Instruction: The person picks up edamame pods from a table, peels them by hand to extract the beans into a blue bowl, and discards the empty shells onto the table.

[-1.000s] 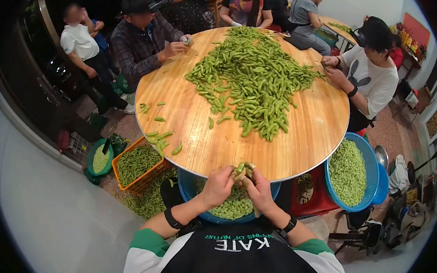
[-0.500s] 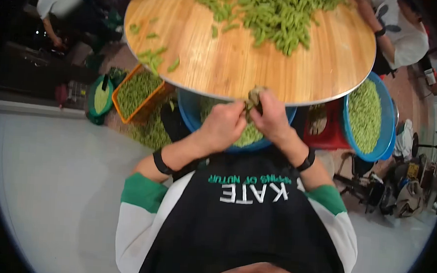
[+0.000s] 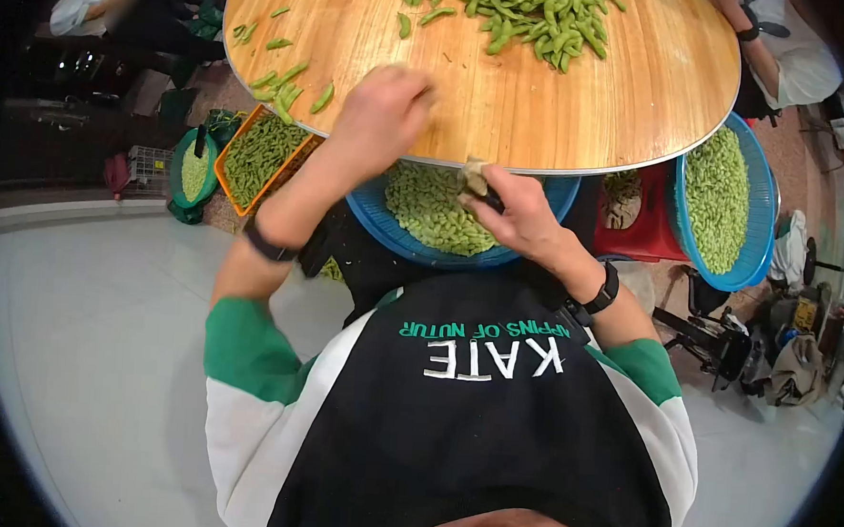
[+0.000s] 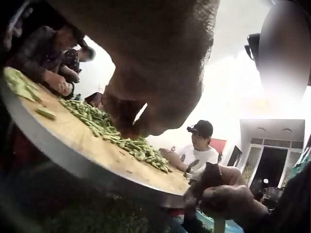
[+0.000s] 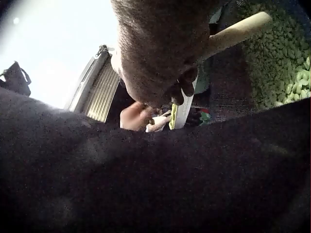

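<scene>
My left hand is over the near part of the round wooden table, blurred, its fingers bent. In the left wrist view its thumb and fingers come close together, with a small gap between; I cannot tell whether they hold anything. My right hand is at the table's near edge above a blue basin of shelled green beans. It grips a tool whose pale wooden handle sticks out of the fist; its other end is hidden. Pale tan material shows at the right fingertips.
A heap of green bean pods lies farther up the table; several loose pods lie at left. An orange crate of pods stands at lower left. Another blue basin of beans is at right. A person in a white shirt sits across.
The head view has tilted down. My left hand has parted from the right and swung up and left over the table. The right hand stays over the basin, still gripping the tool.
</scene>
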Action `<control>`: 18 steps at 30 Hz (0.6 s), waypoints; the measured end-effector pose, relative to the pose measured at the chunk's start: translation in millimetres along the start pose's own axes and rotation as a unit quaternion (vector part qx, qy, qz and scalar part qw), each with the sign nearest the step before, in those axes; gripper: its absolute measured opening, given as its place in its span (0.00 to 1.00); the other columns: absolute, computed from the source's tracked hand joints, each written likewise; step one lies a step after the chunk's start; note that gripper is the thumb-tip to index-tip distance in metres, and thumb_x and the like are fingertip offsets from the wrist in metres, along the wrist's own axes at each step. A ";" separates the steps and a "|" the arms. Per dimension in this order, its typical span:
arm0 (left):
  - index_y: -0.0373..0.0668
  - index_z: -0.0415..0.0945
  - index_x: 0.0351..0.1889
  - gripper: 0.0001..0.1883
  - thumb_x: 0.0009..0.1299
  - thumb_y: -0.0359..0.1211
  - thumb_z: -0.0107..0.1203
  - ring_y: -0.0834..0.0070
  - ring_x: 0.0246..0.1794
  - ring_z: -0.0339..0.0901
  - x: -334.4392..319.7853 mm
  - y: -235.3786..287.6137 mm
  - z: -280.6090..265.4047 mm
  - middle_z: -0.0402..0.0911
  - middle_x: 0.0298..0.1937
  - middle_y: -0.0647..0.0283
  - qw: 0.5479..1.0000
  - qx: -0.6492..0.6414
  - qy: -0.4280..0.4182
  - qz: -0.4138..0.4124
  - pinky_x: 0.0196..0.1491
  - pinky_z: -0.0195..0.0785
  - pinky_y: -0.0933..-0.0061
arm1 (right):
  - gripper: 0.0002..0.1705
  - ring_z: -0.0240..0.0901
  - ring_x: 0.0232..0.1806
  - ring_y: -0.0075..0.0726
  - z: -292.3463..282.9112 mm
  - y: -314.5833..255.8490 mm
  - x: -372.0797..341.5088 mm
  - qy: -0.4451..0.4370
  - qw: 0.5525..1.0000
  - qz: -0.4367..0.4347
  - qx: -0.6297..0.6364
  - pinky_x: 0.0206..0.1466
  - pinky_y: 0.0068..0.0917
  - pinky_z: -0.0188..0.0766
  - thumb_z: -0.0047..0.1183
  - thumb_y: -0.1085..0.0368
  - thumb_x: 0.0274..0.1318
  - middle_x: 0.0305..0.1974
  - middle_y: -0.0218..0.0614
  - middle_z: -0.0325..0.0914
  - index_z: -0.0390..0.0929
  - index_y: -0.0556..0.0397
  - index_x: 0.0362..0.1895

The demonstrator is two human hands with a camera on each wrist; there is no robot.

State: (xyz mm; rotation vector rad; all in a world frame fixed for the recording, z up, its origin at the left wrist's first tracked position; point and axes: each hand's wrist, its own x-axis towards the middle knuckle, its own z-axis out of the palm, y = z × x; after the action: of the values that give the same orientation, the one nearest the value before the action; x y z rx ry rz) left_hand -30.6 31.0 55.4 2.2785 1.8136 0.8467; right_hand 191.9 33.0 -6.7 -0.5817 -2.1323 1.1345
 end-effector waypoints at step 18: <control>0.39 0.77 0.37 0.04 0.66 0.27 0.56 0.87 0.25 0.74 23.9 20.9 50.5 0.80 0.27 0.67 0.804 -0.547 -0.112 -0.204 0.22 0.62 0.87 | 0.13 0.60 0.19 0.22 -40.0 5.0 18.9 0.119 0.795 0.249 0.540 0.17 0.16 0.56 0.39 0.65 0.65 0.32 0.38 0.72 0.67 0.55 0.51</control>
State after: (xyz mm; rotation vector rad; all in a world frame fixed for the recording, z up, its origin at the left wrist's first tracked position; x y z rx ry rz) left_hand 15.0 59.9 30.2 1.1291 1.1101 1.0654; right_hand 207.9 70.1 12.1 -0.6562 -0.8192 2.1507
